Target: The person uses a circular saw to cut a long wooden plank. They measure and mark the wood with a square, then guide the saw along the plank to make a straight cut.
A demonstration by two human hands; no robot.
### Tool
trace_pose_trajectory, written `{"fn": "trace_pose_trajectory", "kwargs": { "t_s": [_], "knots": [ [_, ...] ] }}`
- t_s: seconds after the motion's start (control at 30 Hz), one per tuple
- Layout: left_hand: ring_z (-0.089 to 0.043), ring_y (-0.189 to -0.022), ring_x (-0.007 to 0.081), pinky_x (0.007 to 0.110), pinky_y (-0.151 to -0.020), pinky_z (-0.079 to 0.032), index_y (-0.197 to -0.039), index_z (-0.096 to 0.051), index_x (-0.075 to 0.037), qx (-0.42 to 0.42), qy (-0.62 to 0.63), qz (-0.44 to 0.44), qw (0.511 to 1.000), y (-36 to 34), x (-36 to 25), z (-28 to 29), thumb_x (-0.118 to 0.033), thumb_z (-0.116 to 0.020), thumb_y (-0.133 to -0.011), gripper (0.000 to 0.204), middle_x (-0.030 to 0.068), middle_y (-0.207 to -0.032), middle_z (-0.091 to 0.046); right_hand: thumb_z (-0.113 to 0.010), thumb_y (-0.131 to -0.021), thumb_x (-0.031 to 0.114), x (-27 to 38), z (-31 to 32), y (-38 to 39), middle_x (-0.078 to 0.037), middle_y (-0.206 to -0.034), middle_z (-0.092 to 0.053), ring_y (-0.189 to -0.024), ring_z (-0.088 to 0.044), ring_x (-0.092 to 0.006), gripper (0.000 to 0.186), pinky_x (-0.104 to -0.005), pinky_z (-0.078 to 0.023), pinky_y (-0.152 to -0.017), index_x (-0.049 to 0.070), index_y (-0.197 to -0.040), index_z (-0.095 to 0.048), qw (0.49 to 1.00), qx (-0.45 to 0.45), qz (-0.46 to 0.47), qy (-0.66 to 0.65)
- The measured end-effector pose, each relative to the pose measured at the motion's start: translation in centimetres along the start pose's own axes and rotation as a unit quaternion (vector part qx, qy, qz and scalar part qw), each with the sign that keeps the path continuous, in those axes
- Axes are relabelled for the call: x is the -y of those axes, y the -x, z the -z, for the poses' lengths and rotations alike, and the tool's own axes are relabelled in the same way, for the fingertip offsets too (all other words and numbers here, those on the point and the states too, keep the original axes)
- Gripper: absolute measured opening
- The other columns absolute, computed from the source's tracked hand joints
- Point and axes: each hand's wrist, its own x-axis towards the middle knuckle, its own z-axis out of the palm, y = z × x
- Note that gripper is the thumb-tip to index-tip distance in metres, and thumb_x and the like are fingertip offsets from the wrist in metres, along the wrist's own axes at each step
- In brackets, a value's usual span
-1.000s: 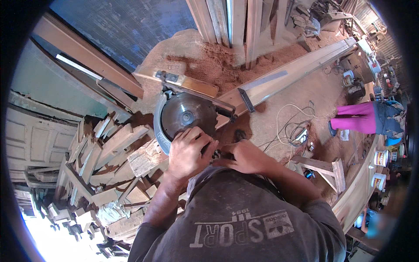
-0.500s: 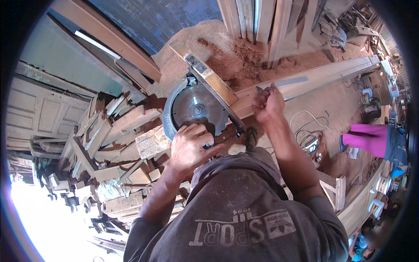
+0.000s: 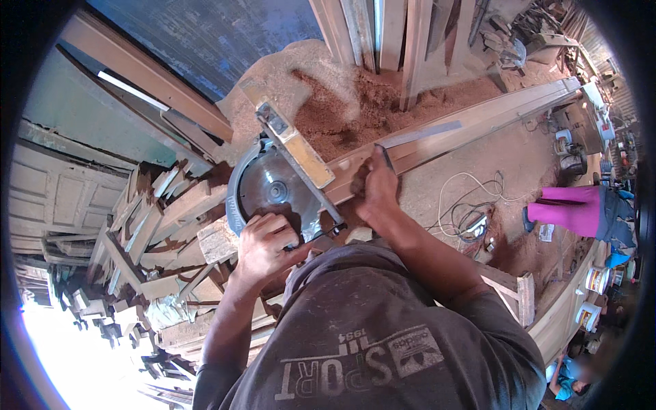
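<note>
A circular saw (image 3: 242, 181) with a round metal blade (image 3: 275, 192) faces up in front of me, its base plate slanting across the right side. Along that plate lies a worn yellowish wooden strip (image 3: 307, 158). My left hand (image 3: 265, 244) is closed at the near edge of the saw, fingers curled by the blade; what lies under the palm is hidden. To the right of the saw, my right hand (image 3: 376, 188) is closed around a slim, dark, flat piece (image 3: 385, 156) that sticks up past the thumb. Its kind I cannot make out.
A long wooden plank (image 3: 478, 123) runs from beside the saw to the far right. Scrap wood (image 3: 157, 232) is heaped at left. Sawdust (image 3: 328, 109) covers the far ground. Cables (image 3: 471, 205) lie at right, near a person in pink trousers (image 3: 567, 210).
My right hand has shifted left and nearer to me, with the dark piece now pointing up. The saw and my left hand appear further left, as does the whole scene.
</note>
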Motion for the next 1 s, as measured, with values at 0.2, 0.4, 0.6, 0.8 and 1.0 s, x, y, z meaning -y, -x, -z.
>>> {"fn": "trace_pose_trajectory", "kwargs": {
  "t_s": [0.2, 0.4, 0.6, 0.8, 1.0],
  "knots": [
    [-0.061, -0.074, 0.0261, 0.043, -0.069, -0.046, -0.064, -0.063, -0.010, 0.028, 0.011, -0.004, 1.000, -0.2, 0.3, 0.8, -0.023, -0.096, -0.062, 0.036, 0.0019, -0.074, -0.060, -0.077, -0.098, 0.032, 1.9, 12.2, -8.2, -0.027, -0.121, -0.066, -0.102, -0.068, -0.0479, 0.048, -0.0532, -0.055, -0.087, -0.005, -0.123, -0.060, 0.597, -0.003, 0.517, 0.614],
    [-0.062, -0.084, 0.0291, 0.044, -0.075, -0.046, -0.071, -0.065, -0.007, -0.009, -0.039, 0.102, 0.994, 0.6, -2.9, -0.5, -0.020, -0.098, -0.067, 0.036, 0.0070, -0.085, -0.065, -0.081, -0.095, 0.024, 1.3, 14.9, -9.4, -0.018, -0.098, -0.071, -0.090, -0.073, -0.0379, 0.040, -0.0494, -0.055, -0.080, -0.002, -0.120, -0.063, 0.700, 0.057, 0.333, 0.629],
    [-0.061, -0.077, 0.0283, 0.042, -0.073, -0.044, -0.063, -0.059, -0.009, -0.038, -0.043, 0.109, 0.992, 1.2, -1.5, -1.3, -0.025, -0.101, -0.061, 0.045, 0.0049, -0.077, -0.062, -0.074, -0.099, 0.020, 4.8, 15.8, -5.9, -0.009, -0.102, -0.074, -0.100, -0.073, -0.0248, 0.050, -0.0407, -0.057, -0.088, -0.003, -0.140, -0.059, 0.860, 0.176, 0.180, 0.445],
    [-0.061, -0.066, 0.0286, 0.041, -0.067, -0.043, -0.061, -0.055, -0.006, -0.033, 0.017, 0.085, 0.996, 0.6, 1.3, 1.8, -0.024, -0.098, -0.068, 0.047, 0.0076, -0.071, -0.061, -0.067, -0.108, 0.036, 9.0, 8.8, 4.0, 0.003, -0.097, -0.065, -0.082, -0.059, -0.0105, 0.047, -0.0292, -0.050, -0.076, 0.006, -0.144, -0.057, 0.976, 0.152, 0.128, -0.084],
    [-0.049, -0.060, 0.0092, 0.032, -0.052, -0.036, -0.062, -0.049, -0.005, -0.033, 0.157, 0.127, 0.979, -0.6, 7.4, 4.0, -0.022, -0.098, -0.079, 0.054, 0.0025, -0.066, -0.055, -0.059, -0.111, 0.048, 9.8, 7.5, 2.1, 0.006, -0.080, -0.046, -0.068, -0.046, -0.0045, 0.043, -0.0264, -0.044, -0.062, 0.010, -0.132, -0.062, 0.954, 0.163, 0.234, 0.092]
  ]
}}
